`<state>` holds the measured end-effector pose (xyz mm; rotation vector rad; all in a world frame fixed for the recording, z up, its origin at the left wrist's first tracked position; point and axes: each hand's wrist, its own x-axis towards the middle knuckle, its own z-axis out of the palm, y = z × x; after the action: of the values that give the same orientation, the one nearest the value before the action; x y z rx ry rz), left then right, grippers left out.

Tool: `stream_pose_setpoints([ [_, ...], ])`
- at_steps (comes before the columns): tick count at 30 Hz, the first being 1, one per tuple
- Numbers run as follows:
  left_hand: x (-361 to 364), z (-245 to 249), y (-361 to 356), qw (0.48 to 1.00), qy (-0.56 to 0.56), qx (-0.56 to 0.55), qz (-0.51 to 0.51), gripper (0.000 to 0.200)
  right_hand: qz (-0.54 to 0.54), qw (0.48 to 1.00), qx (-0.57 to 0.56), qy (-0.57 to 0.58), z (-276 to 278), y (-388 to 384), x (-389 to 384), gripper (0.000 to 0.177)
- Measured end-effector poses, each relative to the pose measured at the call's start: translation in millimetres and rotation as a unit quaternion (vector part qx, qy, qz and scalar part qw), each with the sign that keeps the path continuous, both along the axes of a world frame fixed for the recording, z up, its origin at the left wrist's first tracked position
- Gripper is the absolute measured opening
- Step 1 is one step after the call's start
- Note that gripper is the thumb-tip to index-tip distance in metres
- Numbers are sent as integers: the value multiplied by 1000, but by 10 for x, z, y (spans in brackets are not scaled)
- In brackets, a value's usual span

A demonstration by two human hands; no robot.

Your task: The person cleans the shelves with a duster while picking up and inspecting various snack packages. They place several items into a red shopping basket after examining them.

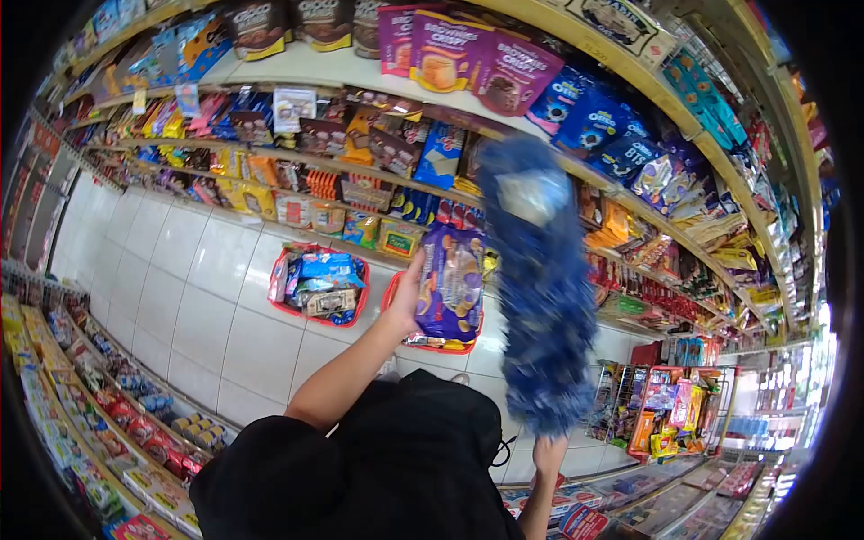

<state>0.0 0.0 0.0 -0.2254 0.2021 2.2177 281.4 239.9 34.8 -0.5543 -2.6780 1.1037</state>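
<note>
My left hand (409, 295) is closed on the edge of a purple biscuit pack (453, 279), held upright over a red basket (389, 290) on the floor. My right hand (549, 454) grips the lower end of a fluffy blue duster (544, 297). The duster stretches up in front of the shelves, blurred by motion, and covers part of the packets behind it. Its handle is mostly hidden in my fist.
A second red basket (319, 317) full of snack packets stands on the white tiled floor (184, 301). Ahead run stocked shelves with purple brownie pouches (450, 52) and blue Oreo bags (601, 121). Another shelf (117, 423) lines the left, and a wire rack (670, 409) stands at right.
</note>
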Motion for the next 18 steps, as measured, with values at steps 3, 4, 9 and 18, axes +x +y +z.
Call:
stream_pose_setpoints([
  [3,268,91,-125,998,4,-55,-30,55,-3,986,42,-164,42,-317,-296,20],
  [4,342,208,-105,998,-10,-66,-5,55,-2,993,25,-115,171,-499,-496,18],
  [9,372,163,-493,994,41,-38,96,60,105,992,12,-65,340,-581,-339,17],
  [18,787,371,-561,994,-9,-85,63,57,109,978,32,-174,351,-601,-793,20],
])
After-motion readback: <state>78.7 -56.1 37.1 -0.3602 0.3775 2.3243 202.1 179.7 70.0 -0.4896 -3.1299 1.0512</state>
